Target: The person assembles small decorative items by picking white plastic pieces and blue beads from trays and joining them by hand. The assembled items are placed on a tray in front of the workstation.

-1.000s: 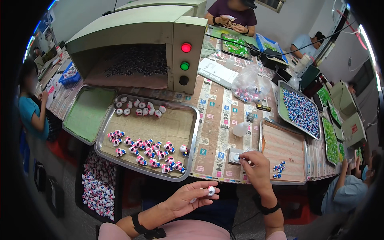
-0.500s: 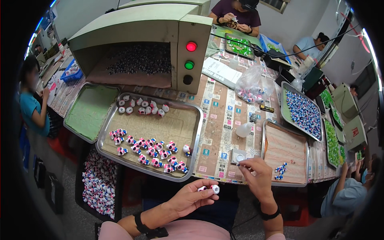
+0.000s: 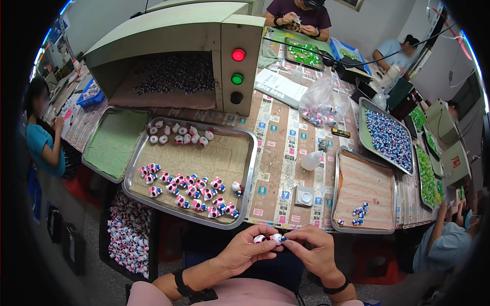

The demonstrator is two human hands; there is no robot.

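Two small white toy heads with pink marks are in my left hand (image 3: 237, 254), its fingers closed around them. One toy head (image 3: 260, 238) lies near the index finger, and the other toy head (image 3: 275, 237) sits at the thumb tip. My right hand (image 3: 314, 250) pinches a small blue toy body (image 3: 284, 238) against that second head. Beyond my hands is a metal tray (image 3: 204, 153) lined with brown paper. It bears loose white heads (image 3: 181, 133) at the back and pink, white and blue figurines (image 3: 191, 191) nearer me.
A small square holder with a white cup (image 3: 304, 197) stands near the table edge, a squeeze bottle (image 3: 311, 160) behind it. Several blue bodies (image 3: 360, 211) lie on the right tray (image 3: 362, 173). An oven-like machine (image 3: 236, 97) stands at back left; a black bin (image 3: 125, 239) is below.
My right hand has moved from beside the white cup down and left to my left hand, bringing the blue body against the toy head. The view has shifted slightly.
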